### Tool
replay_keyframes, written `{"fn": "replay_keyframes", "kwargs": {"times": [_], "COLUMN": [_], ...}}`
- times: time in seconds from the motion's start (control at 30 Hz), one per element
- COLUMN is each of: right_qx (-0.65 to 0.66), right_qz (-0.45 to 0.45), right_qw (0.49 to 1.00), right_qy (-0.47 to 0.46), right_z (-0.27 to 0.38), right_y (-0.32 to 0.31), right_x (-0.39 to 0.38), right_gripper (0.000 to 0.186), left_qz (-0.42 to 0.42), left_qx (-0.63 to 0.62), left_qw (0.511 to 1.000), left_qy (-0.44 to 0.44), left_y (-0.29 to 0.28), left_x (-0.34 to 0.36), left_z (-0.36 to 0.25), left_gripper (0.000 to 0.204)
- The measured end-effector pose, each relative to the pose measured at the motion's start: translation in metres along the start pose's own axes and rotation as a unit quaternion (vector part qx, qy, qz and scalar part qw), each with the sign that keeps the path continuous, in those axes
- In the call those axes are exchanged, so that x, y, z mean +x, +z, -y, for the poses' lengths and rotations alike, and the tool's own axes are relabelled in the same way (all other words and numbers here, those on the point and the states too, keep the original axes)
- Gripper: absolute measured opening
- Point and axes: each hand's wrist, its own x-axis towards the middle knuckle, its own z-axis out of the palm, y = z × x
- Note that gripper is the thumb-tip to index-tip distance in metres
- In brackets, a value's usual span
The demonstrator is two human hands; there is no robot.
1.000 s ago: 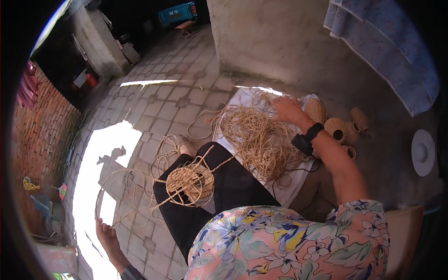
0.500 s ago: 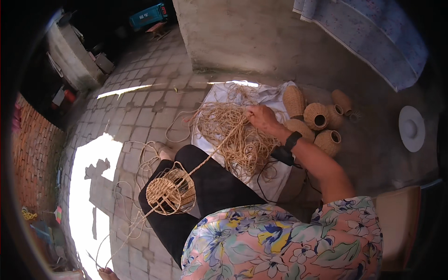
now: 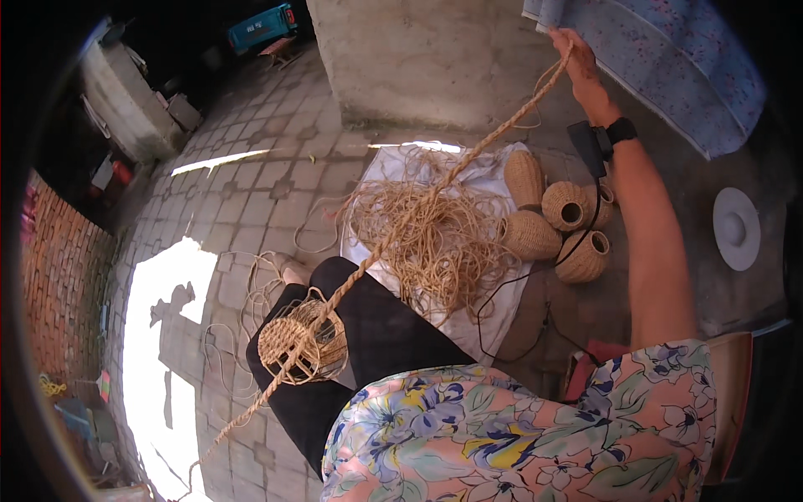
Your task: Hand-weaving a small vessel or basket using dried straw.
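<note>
My right hand (image 3: 583, 67) is raised high at the right, its fingers closed on a twisted straw rope (image 3: 439, 186). The rope is stretched diagonally down across my lap, over a small openwork woven piece (image 3: 288, 335) that rests on my dark-trousered legs, and on toward the lower left edge. My left hand is out of view there. A loose heap of straw cord (image 3: 427, 251) lies on a white cloth (image 3: 498, 330) beyond my legs. A black device (image 3: 585, 146) with a cable is strapped to my right wrist.
Several woven rounded baskets (image 3: 529, 236) stand right of the cord heap. A white dish-like disc (image 3: 736, 226) is farther right, below a hanging blue floral cloth (image 3: 677, 75). A concrete wall (image 3: 418, 67) stands behind, a brick wall (image 3: 58, 284) at left, a teal object (image 3: 255, 29) at the back.
My right hand has risen from the cord heap toward the upper right, drawing the rope out long and straight. My left hand has dropped down out of the picture.
</note>
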Motion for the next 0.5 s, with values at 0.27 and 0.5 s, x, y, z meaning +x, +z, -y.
{"fn": "replay_keyframes", "kwargs": {"times": [0.27,0.5], "right_qx": [-0.108,0.471], "right_qz": [0.383,0.202], "right_qw": [0.917,0.854], "right_qy": [0.019,-0.089], "right_z": [0.094,0.389], "right_y": [0.120,0.202], "right_x": [-0.037,-0.061], "right_gripper": [0.067,0.066], "left_qz": [0.572,0.742], "left_qx": [-0.207,-0.131], "left_qw": [0.768,0.622], "left_qy": [-0.200,-0.212], "left_y": [0.151,0.208], "left_x": [-0.288,-0.522], "left_z": [-0.025,-0.013], "left_gripper": [0.024,0.038]}}
